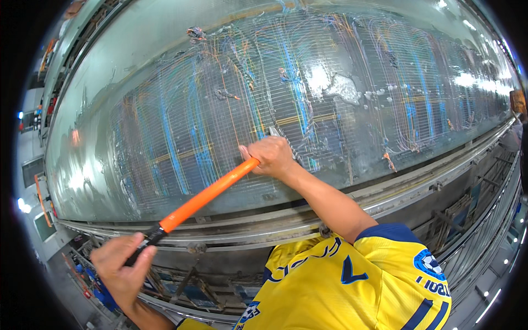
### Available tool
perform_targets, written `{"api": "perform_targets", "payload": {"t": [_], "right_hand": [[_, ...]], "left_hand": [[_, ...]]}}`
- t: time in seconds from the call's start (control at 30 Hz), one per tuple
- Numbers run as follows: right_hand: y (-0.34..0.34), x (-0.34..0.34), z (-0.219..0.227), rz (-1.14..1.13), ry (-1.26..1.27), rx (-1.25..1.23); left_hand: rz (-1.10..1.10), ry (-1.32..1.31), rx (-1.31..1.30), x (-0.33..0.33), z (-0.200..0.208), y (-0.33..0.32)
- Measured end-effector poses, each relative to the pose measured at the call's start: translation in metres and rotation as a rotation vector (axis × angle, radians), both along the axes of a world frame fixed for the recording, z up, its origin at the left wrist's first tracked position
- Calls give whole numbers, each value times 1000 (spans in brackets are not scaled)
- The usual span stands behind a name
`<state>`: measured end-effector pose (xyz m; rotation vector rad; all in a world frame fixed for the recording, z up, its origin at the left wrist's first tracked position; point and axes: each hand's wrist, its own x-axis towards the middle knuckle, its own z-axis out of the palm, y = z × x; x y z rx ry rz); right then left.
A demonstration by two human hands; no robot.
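The orange bar (206, 192) slanted across the near edge of the glassy sheet (93, 165), its black end (154, 236) toward me. My left hand (122, 264) was wrapped around that black end; my right hand (270, 155) was closed around the far orange part. Coloured lines (297, 88) covered the sheet. A metal rail (396, 197) ran alongside, beyond my yellow shirt (319, 291).

Counter (102, 159) fills upper half, 9 to 3 o'clock; wires (193, 135) spread across it. Rail (264, 235) along its near edge. Right hand (269, 155) at dial's centre, over counter; tool handle (206, 197) slants from it to left hand (122, 263) at 8 o'clock, crossing rail. Wire clump (195, 34) at 11 o'clock, second clump (389, 160) at 3. Shirt (335, 280) at 5 o'clock.
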<state>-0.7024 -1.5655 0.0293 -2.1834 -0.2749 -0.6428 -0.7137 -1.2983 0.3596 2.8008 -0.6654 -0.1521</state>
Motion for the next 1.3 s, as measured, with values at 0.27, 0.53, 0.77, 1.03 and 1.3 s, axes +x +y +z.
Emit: {"api": "perform_targets", "payload": {"t": [0.27,0.53,0.77,1.03,1.3], "right_hand": [[5,178,-14,-43,-39,72],[-5,373,-25,87,-19,-179],[50,212,6,483,-260,-253],[-19,-114,7,538,95,-225],[-68,-155,1,438,24,-219]], "left_hand": [[88,-95,102,190,-10,45],[449,-63,-80,235,-49,-11],[722,282,-496,-21,-104,81],[372,465,-337,-287,-86,47],[318,278,-337,-315,-52,-53]]}}
